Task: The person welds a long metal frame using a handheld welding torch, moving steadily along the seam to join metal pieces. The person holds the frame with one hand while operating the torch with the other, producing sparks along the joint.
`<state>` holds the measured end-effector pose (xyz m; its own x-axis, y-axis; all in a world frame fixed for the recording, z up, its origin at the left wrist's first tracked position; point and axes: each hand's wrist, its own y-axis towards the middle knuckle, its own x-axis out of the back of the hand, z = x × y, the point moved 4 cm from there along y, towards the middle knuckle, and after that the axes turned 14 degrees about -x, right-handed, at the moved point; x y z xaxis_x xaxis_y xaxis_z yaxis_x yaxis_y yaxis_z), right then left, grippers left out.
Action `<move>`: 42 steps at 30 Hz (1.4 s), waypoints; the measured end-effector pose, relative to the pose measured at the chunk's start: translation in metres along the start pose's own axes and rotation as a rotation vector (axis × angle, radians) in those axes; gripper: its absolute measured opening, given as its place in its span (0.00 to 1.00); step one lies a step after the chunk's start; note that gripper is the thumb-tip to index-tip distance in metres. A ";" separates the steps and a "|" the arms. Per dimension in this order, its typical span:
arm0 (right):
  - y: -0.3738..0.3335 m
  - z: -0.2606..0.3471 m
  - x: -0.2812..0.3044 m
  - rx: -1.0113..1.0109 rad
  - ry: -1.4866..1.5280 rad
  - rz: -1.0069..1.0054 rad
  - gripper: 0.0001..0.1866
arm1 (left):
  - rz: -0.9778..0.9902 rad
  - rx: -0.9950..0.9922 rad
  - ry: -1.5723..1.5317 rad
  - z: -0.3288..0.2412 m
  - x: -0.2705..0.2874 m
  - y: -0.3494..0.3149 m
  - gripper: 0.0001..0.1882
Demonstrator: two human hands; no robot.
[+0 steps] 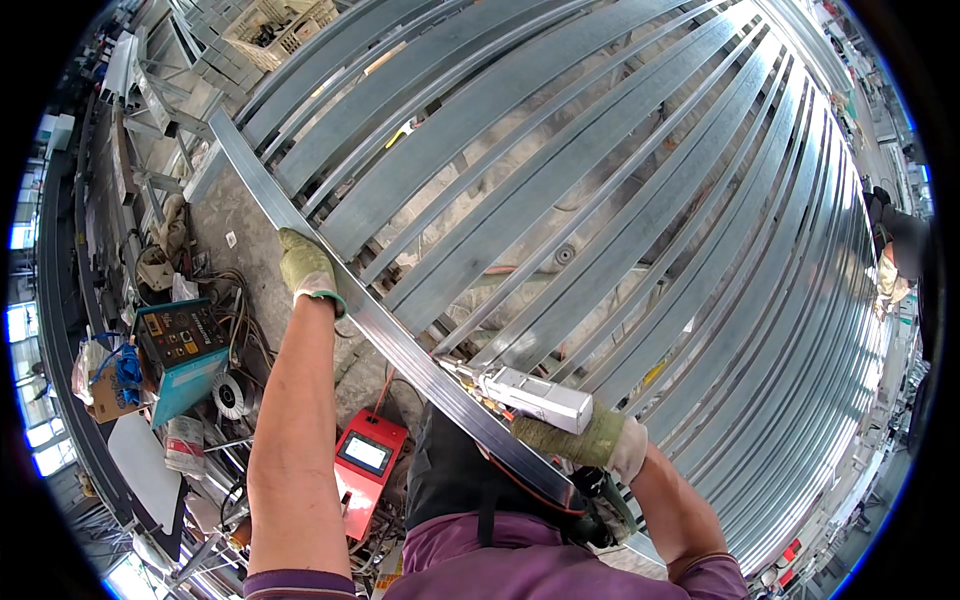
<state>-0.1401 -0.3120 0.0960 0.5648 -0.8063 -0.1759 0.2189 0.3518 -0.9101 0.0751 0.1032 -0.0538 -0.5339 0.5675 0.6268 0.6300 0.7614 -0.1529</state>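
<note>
A long grey metal rail [380, 325] runs diagonally in front of me and closes off the ends of many slats [480, 150]. My left hand [308, 265], in a green and white work glove, is closed over this rail in its upper half. In my gloved right hand [575, 440] is a welding gun [540, 397] with a silver box-shaped body. Its narrow tip points left and lies close to where a slat meets the rail. My fingers around its grip are partly hidden by the body.
Left of me stand a red machine with a small screen [368, 460], a teal control box [190, 350] and a wire spool [233, 395] among cables. A plastic crate [280, 30] lies at the far left. Another person [895, 260] is at the right edge.
</note>
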 end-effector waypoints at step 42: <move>0.012 -0.017 -0.004 0.040 -0.076 -0.038 0.31 | 0.034 0.020 -0.110 -0.006 0.000 -0.005 0.49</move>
<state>-0.1527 -0.3127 0.0795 0.6138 -0.7815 -0.1116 0.2716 0.3419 -0.8996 0.0754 0.0976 -0.0479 -0.5718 0.6231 0.5336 0.6379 0.7467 -0.1884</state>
